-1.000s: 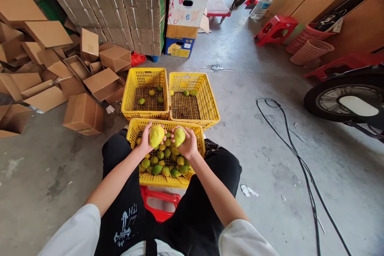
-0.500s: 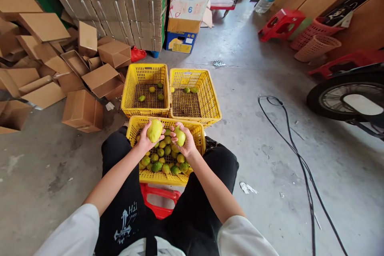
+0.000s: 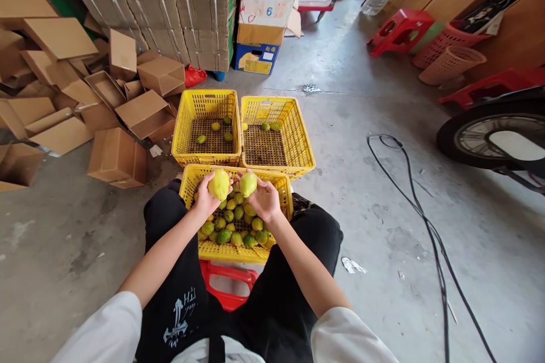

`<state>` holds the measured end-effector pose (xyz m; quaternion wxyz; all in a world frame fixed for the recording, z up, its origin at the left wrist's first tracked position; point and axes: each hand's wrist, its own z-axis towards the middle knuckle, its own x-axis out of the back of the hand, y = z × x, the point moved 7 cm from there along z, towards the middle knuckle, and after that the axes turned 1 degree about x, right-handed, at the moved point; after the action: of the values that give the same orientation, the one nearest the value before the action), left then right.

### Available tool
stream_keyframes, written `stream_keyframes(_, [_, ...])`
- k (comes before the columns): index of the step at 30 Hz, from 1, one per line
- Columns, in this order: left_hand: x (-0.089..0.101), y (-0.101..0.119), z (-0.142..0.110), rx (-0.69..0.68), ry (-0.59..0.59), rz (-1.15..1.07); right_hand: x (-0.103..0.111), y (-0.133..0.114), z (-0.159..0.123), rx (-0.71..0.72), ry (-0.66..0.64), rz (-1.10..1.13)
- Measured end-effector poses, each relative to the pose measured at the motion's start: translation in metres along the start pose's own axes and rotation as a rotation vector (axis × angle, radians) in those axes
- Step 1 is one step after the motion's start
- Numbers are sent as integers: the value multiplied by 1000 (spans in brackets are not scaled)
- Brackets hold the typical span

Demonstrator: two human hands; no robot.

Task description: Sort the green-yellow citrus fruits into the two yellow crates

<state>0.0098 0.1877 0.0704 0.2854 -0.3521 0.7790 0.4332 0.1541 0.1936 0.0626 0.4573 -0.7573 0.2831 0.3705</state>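
My left hand [image 3: 207,195] is closed around a yellow lemon [image 3: 218,184], held above the near yellow crate [image 3: 230,250]. Just to its right, my right hand [image 3: 264,199] has its palm turned up, with a yellow-green lemon [image 3: 248,184] resting in its curled fingers. Below both hands, the near crate holds many green and yellow lemons [image 3: 222,236]. Two more yellow crates stand beyond it: the far left crate [image 3: 181,125] has a few lemons on its bottom, and so does the far right crate [image 3: 298,130].
Loose cardboard boxes [image 3: 117,153] are heaped at the left. A red stool [image 3: 225,295] stands between my legs. On the right, a black cable [image 3: 419,210] lies on the floor near a motorbike wheel [image 3: 489,139]. Behind are stacked cartons [image 3: 259,57].
My right hand has turned palm up and its fingers have loosened, bringing its lemon slightly left and up. The left hand with its lemon has barely moved.
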Motion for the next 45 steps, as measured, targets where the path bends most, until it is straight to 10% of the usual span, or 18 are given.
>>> stream_keyframes(45, [8,-9,15,107,-100,164,-1,6,-2,-12,-57,-43])
